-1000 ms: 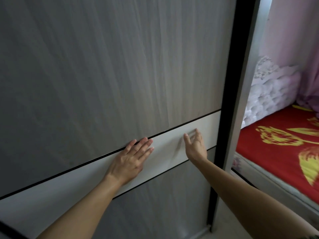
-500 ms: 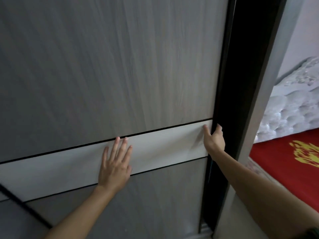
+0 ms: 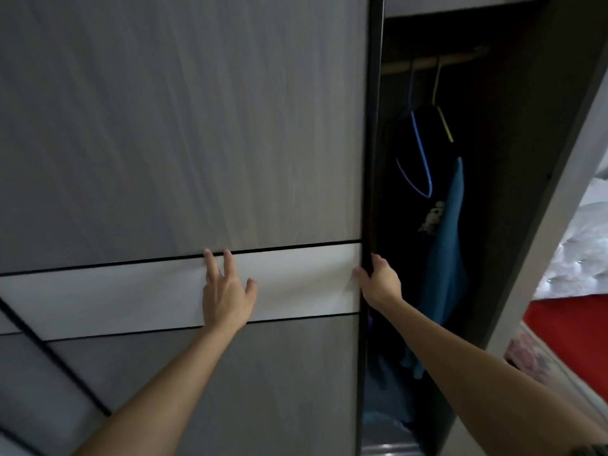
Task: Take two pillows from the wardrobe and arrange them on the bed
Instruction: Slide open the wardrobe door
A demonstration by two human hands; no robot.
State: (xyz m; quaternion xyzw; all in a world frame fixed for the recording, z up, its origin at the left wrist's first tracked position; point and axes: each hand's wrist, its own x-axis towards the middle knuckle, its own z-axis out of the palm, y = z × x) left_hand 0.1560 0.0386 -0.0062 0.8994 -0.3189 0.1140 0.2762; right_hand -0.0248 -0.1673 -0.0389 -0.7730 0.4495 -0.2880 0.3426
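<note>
The sliding wardrobe door (image 3: 184, 126), grey wood-grain with a white band (image 3: 296, 281) across it, fills most of the head view. The left hand (image 3: 227, 297) lies flat on that white band, palm against the panel, fingers spread and pointing up so that two fingertips reach the black line at the band's top edge; it grips nothing. The right hand (image 3: 378, 281) is curled round the door's dark right-hand edge (image 3: 370, 159) at the height of the white band, thumb on the front face and fingers wrapped behind, out of sight.

To the right of that edge the wardrobe (image 3: 526, 159) stands partly open. Its inside is dark. A wooden rail (image 3: 427, 62) runs across the top, with a blue hanger (image 3: 418, 153) and a yellow-green hanger (image 3: 442, 106) hooked on it. A blue garment (image 3: 450, 251) hangs just right of the right hand, and dark clothing hangs behind it. Low down in the opening, below the right forearm, lie some dim bluish shapes; whether any of them is a pillow cannot be told, and no pillow is clearly seen.

Beyond the wardrobe's pale side panel (image 3: 559, 209), at the far right, is the bed (image 3: 569, 327) with a red cover and a white tufted headboard (image 3: 589, 248), well apart from both hands.
</note>
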